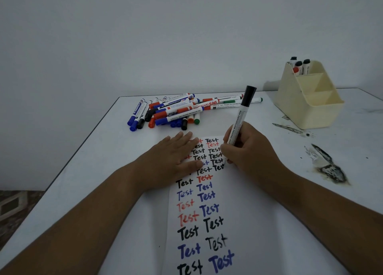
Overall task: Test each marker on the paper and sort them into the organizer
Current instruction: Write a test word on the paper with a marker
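Observation:
A white paper [234, 202] lies in front of me, covered in two columns of the word "Test" in black, red and blue. My left hand [172, 160] rests flat on its upper left part. My right hand [246, 152] grips a black whiteboard marker [241, 117], cap posted on its raised end, tip down at the paper's right side; the tip is hidden by my fingers. A pile of blue, red, black, green and orange markers [178, 110] lies beyond the paper. A cream organizer [308, 106] stands at the back right with several markers [299, 66] in its rear compartment.
The white table [103, 160] has dark ink smears [329, 166] on its right side, near the organizer. The table's left edge runs diagonally, with floor visible beyond it. A plain wall stands behind the table.

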The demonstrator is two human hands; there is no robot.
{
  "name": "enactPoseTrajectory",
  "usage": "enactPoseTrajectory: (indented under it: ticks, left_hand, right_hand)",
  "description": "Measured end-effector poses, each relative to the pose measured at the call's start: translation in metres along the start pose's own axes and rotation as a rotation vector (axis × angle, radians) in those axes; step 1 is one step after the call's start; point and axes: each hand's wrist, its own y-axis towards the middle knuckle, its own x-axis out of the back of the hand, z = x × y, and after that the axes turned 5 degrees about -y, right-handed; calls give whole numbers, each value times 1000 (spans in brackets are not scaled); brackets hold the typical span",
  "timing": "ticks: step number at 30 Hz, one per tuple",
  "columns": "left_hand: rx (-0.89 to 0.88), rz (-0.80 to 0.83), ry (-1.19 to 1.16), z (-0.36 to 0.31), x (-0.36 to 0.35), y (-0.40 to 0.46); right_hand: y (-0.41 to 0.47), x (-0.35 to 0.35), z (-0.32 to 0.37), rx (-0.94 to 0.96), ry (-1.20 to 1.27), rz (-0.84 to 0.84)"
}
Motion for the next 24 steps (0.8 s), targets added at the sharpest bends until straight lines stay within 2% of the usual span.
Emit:
enactPoseTrajectory:
  ticks: [11,19,22,24]
  left_hand:
    - [-4,-6,-2,2,-1,1]
    - [-2,-24,-30,0,0,-1]
    - [31,-90,-133,-4,1,-3]
    - [51,-158,-282,-5,0,-4]
  right_hand:
    - [-1,1,0,-12,8,-14]
    - [-2,2,0,50,-7,-50]
    - [0,8,-3,130,18,-84]
    - [3,11,-7,211,-115,-114]
